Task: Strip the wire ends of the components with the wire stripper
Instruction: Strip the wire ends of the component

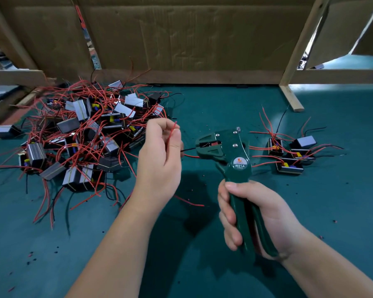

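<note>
**Black wire in the wire stripper**

Right hand clenched round its handles; left hand pinches the wire near the head. Thin, light, floppy, I judge: hold close to the end or it buckles

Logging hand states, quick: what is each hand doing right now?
Left hand: closed, pinching a red wire.
Right hand: closed, gripping the handles of the wire stripper.

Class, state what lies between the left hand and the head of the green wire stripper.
In the head view, a thin black wire runs from the left hand into the wire stripper head, a red wire just below it.
</note>
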A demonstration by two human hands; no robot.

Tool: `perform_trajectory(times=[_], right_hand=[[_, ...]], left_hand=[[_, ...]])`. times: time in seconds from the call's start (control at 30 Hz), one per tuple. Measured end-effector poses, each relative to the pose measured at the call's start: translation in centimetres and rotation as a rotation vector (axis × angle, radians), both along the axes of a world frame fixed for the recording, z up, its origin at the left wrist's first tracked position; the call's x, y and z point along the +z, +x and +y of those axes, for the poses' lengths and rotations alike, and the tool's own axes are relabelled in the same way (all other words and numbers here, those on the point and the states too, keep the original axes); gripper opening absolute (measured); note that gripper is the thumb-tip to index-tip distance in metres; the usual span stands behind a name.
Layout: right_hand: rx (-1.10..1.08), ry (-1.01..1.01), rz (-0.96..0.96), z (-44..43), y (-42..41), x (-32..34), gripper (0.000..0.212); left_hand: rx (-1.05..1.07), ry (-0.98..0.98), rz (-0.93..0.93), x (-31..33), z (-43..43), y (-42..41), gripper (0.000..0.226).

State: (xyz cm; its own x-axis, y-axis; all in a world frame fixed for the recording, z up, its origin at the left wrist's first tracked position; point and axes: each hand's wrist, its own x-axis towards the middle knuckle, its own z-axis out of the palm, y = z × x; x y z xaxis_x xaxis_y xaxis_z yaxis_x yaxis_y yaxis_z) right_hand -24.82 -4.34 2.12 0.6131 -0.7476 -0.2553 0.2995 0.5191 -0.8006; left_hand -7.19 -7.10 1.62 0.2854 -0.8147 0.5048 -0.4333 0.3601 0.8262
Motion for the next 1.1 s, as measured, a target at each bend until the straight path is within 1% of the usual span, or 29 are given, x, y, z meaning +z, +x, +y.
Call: perform_trajectory(times=[0.07, 0.13, 0.17, 0.2, 0.23, 0.3, 0.37, 0.4, 0.43, 0.5, 0.63, 0.7, 0.83, 0.97, 1.03, 1.1], right_hand=[[-0.049, -0.002, 0.004, -0.3, 0.0, 0.0, 0.028], [-0.055, 0.013, -0.105, -0.6, -0.3, -0.1, 0.042], [-0.071, 0.014, -0.172, -0.8, -0.5, -0.1, 0.050], [-0.101, 0.002, -0.212, -1.0, -0.7, 0.0, 0.055], [-0.132, -0.024, -0.214, -1.3, -0.8, 0.0, 0.058], [-0.142, -0.058, -0.154, -1.6, -1.1, 0.2, 0.061], [-0.062, 0.013, -0.129, -1.6, -1.3, 0.2, 0.064], [0.011, 0.068, -0.148, -1.5, -1.2, 0.1, 0.064], [0.098, 0.109, -0.183, -1.3, -1.0, 0.0, 0.062], [0.244, 0.124, -0.247, -0.8, -0.5, -0.2, 0.059], [0.313, 0.102, -0.319, -0.5, 0.1, -0.3, 0.058], [0.330, 0.099, -0.350, -0.6, 0.1, -0.3, 0.060], [0.313, 0.075, -0.382, -0.6, 0.3, -0.4, 0.066], [0.249, 0.079, -0.399, -0.8, 0.3, -0.3, 0.068], [0.228, 0.093, -0.409, -0.8, 0.2, -0.2, 0.068], [0.203, 0.100, -0.432, -0.6, 0.2, -0.1, 0.067]], left_hand=[[-0.031, 0.071, 0.007, -0.4, -0.2, -0.3, 0.013], [-0.059, 0.118, 0.015, -0.6, -0.2, -0.6, 0.019], [-0.070, 0.127, 0.053, -0.4, -0.1, -0.7, 0.022], [-0.075, 0.134, 0.122, -0.2, -0.2, -0.7, 0.025], [-0.085, 0.145, 0.222, 0.1, -0.2, -0.7, 0.027], [-0.147, 0.174, 0.482, 0.8, -0.3, -0.7, 0.029], [-0.257, 0.194, 0.757, 1.2, -0.2, -0.7, 0.028], [-0.312, 0.201, 0.867, 1.4, -0.1, -0.7, 0.027], [-0.354, 0.205, 0.950, 1.5, 0.0, -0.9, 0.027], [-0.391, 0.209, 1.043, 1.7, 0.2, -1.2, 0.028], [-0.429, 0.221, 1.212, 2.3, 0.5, -1.5, 0.021], [-0.409, 0.229, 1.242, 2.6, 0.5, -1.5, 0.023], [-0.396, 0.260, 1.221, 2.7, 0.7, -1.8, 0.026], [-0.479, 0.263, 1.194, 2.5, 0.9, -1.8, 0.012], [-0.544, 0.286, 1.158, 2.5, 1.0, -1.7, 0.011], [-0.573, 0.247, 1.163, 2.6, 1.2, -1.7, 0.010]])
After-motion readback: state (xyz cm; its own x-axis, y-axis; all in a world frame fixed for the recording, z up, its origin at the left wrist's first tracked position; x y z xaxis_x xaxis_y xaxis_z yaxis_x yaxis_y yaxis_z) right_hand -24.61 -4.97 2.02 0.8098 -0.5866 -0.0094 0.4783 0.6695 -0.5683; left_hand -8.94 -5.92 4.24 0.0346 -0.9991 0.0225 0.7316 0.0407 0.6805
